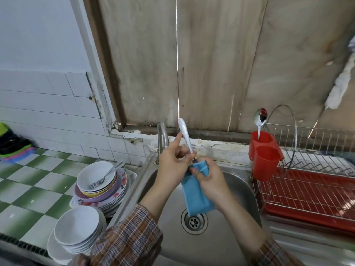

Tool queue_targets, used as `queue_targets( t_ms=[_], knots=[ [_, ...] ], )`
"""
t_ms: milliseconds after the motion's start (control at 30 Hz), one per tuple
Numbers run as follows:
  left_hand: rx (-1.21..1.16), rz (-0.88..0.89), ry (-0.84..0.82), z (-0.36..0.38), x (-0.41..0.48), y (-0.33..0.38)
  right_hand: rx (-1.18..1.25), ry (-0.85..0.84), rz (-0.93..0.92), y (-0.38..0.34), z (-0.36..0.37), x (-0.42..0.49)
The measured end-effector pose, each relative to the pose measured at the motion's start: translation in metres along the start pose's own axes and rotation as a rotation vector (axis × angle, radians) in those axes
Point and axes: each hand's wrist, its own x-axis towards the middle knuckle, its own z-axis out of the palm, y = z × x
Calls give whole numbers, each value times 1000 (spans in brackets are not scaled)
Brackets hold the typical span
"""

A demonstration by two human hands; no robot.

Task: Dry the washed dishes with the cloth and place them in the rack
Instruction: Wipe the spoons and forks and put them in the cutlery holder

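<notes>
The silver utensil [184, 134] stands handle-up over the sink [234, 239], its lower end hidden inside the blue cloth [194, 196], so I cannot tell whether it is a spoon or a fork. My left hand [171, 164] pinches the stem just above the cloth, with the index finger stretched up along the handle. My right hand [211, 181] is curled round the cloth, squeezing it about the buried end, while the rest of the cloth hangs down towards the drain [194, 221]. The tap [162, 137] rises just behind my left hand.

To my right sits the wire rack [307, 160] on its red tray [307, 191]. A red cutlery holder [266, 156] hangs on its near corner, with one spoon [260, 117] standing in it, bowl up. To my left, on the green-and-white checked desk [28, 189], a pile of mixed bowls and plates [107, 196] carries a fork [107, 175] in the top bowl. A stack of white bowls [76, 227] lies tilted in front of it.
</notes>
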Motion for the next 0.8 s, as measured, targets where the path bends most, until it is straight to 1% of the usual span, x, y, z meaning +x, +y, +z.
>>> queue_targets(
  t_ms=[67,133,267,400,500,600,700,800],
  knots=[
    [-42,13,13,-2,1,4,-84,71,-60,4,3,-4],
    [-85,19,33,-2,-1,7,-104,90,-95,7,4,-8],
    [-188,-1,93,-1,-5,5,-81,-11,-93,7,-1,-10],
    [-234,-27,59,1,-4,2,-130,-31,-94,-1,-6,-4],
    [-201,17,61,1,0,6,-51,20,-112,-11,0,-2],
    [-247,45,50,-3,6,13,-4,42,-118,-17,9,-1],
    [-283,60,48,-5,13,20,32,-29,-141,-22,9,-4],
    [-299,103,63,-4,18,24,107,-177,-152,-23,0,-8]
  ],
)
